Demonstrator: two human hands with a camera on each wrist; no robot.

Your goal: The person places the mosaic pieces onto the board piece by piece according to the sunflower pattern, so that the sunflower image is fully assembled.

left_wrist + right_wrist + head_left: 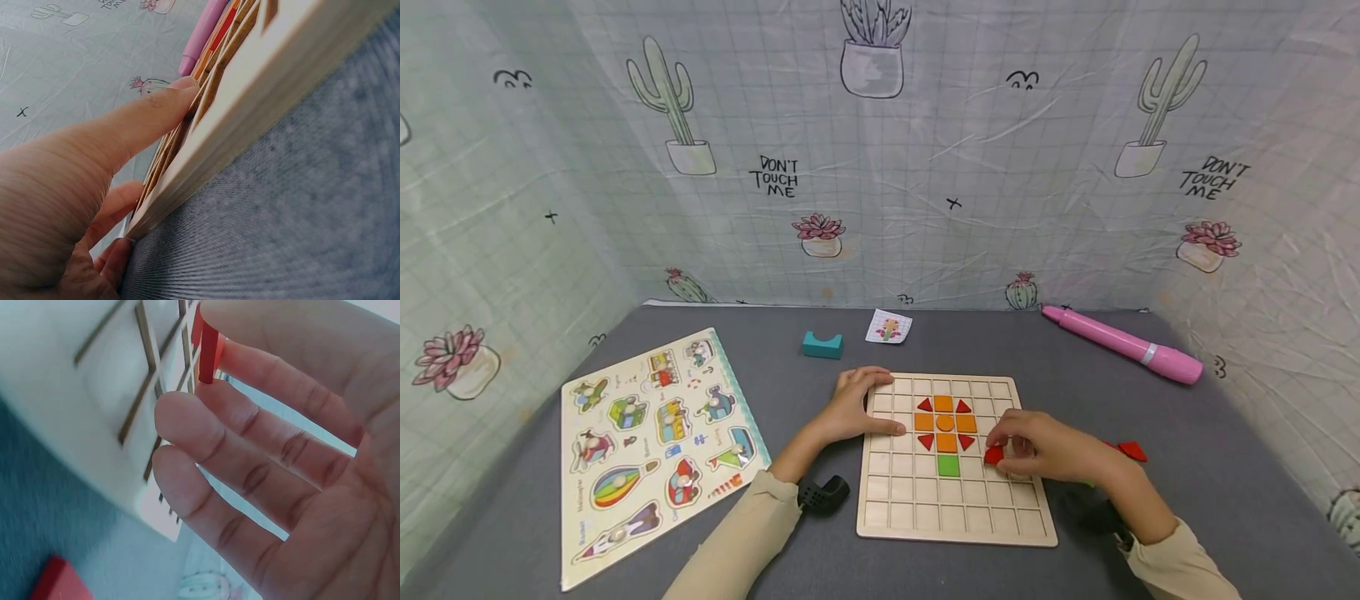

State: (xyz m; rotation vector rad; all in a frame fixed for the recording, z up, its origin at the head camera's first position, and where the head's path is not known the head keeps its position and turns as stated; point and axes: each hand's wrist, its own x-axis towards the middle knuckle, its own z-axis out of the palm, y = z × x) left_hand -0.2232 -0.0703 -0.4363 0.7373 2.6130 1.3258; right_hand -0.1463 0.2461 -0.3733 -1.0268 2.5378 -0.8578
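A light wooden grid board (895, 517) lies in front of me. On it sit several orange squares (943, 403) around an orange circle (944, 423), several red triangles (926, 442) and one green square (948, 465). My left hand (853, 407) rests at the board's upper left corner, its thumb straight over the grid and its fingers by the outer edge, as the left wrist view confirms. Over the right side of the grid, my right hand (1037, 446) pinches a red tile (209, 356) between thumb and fingers. The tile's full outline is partly hidden by them.
More red tiles (1132, 451) lie right of the board, partly behind my right arm. Beyond the board are a small pattern card (889, 327) and a teal block (823, 345). A pink marker-shaped object (1120, 342) lies back right; a picture puzzle board (576, 483) lies left.
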